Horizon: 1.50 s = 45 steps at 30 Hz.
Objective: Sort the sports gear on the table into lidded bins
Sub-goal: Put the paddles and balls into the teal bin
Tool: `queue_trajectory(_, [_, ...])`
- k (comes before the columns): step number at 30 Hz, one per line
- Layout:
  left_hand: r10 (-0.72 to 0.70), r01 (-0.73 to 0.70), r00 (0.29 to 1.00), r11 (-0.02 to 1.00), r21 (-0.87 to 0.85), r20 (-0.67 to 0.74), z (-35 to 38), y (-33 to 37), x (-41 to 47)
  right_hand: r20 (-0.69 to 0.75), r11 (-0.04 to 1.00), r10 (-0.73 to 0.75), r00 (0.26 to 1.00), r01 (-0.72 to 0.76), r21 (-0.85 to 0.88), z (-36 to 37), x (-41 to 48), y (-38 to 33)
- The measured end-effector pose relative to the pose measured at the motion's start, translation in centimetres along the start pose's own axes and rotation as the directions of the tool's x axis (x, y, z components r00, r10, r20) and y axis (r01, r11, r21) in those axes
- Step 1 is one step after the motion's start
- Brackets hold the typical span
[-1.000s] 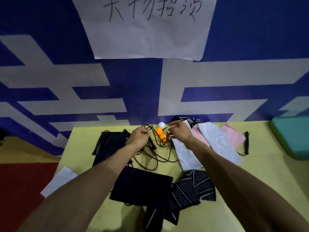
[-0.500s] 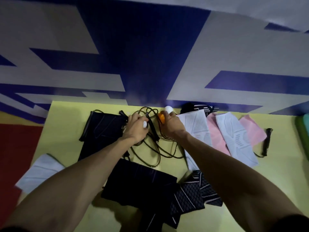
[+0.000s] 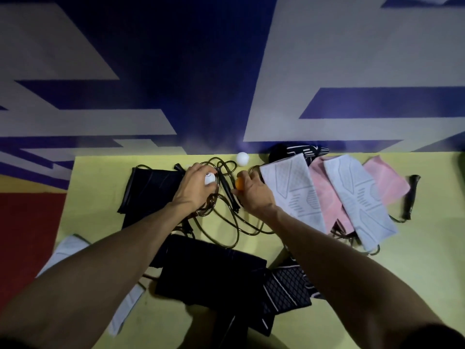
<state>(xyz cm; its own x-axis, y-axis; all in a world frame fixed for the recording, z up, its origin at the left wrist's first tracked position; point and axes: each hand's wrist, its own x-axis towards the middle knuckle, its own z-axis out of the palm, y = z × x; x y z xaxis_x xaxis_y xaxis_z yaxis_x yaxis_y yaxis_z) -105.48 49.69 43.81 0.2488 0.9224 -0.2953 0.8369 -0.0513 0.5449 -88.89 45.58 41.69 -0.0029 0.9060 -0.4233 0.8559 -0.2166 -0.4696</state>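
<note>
Both hands are stretched out to the far side of the yellow table [image 3: 100, 205]. A white ball [image 3: 210, 178] is gripped in the left hand [image 3: 193, 188], and an orange ball [image 3: 239, 183] is gripped in the right hand [image 3: 254, 195]. Between the hands, a black skipping rope [image 3: 227, 195] is spread out. Another white ball [image 3: 242, 158] is seen just beyond it, by the wall. Pink and white cloths [image 3: 349, 195] are laid out to the right.

Both arms outstretched; left grip [image 3: 195, 187] curled closed, right grip [image 3: 254, 193] likewise.
</note>
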Motion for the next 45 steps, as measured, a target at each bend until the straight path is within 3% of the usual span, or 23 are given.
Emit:
queue_trajectory(3, [-0.005,0.004,1.000,1.000,-0.026,-0.010,-0.3,1.5,0.5,-0.095,0.976,0.015,0.995,0.006,0.218,-1.3,-0.4,0.2])
queue_trajectory(7, [0.017,-0.017,0.999,1.000,-0.005,0.031,0.6,3.9,1.7,-0.211,0.822,0.098,0.972,0.041,0.568,-3.2,-0.6,0.6])
queue_trajectory(12, [0.020,-0.026,0.995,0.998,0.057,0.100,1.9,5.9,3.7,-0.274,0.643,0.246,0.930,0.055,0.764,-4.9,-0.6,2.5])
queue_trajectory(18, [-0.055,0.039,0.989,0.993,0.115,0.134,2.6,5.8,5.8,-0.090,0.422,0.361,0.928,-0.077,0.903,-3.4,-0.3,4.8])
queue_trajectory(24, [0.079,-0.130,0.988,0.879,0.459,0.129,3.7,6.7,6.5,0.016,0.170,0.409,0.912,-0.093,0.981,-2.5,-0.2,6.0])
queue_trajectory(29, [0.165,-0.252,0.965,0.788,0.562,0.202,4.9,7.3,7.1,0.001,0.122,0.361,0.933,-0.048,0.991,-2.3,-0.8,6.1])
queue_trajectory(34, [0.145,-0.172,0.985,0.900,0.400,0.097,5.4,6.9,6.2,0.074,0.065,0.355,0.932,-0.104,0.992,-2.6,-1.3,5.6])
queue_trajectory(38, [0.134,-0.144,0.989,0.973,0.181,0.067,3.6,8.0,4.5,0.173,-0.117,0.350,0.921,-0.140,0.983,-3.8,-2.7,4.9])
queue_trajectory(40, [0.051,-0.048,0.995,0.998,-0.040,0.083,2.1,9.9,2.6,0.178,-0.205,0.334,0.926,-0.113,0.972,-4.6,-4.2,4.3])
queue_trajectory(42, [-0.104,0.157,0.982,0.914,-0.374,0.156,0.7,12.0,0.5,0.185,-0.340,0.302,0.935,-0.076,0.937,-5.6,-5.7,3.8])
queue_trajectory(45, [-0.235,0.346,0.938,0.599,-0.722,0.255,-1.0,15.1,-3.6,0.154,-0.568,0.237,0.959,0.008,0.823,-7.6,-9.2,3.7])
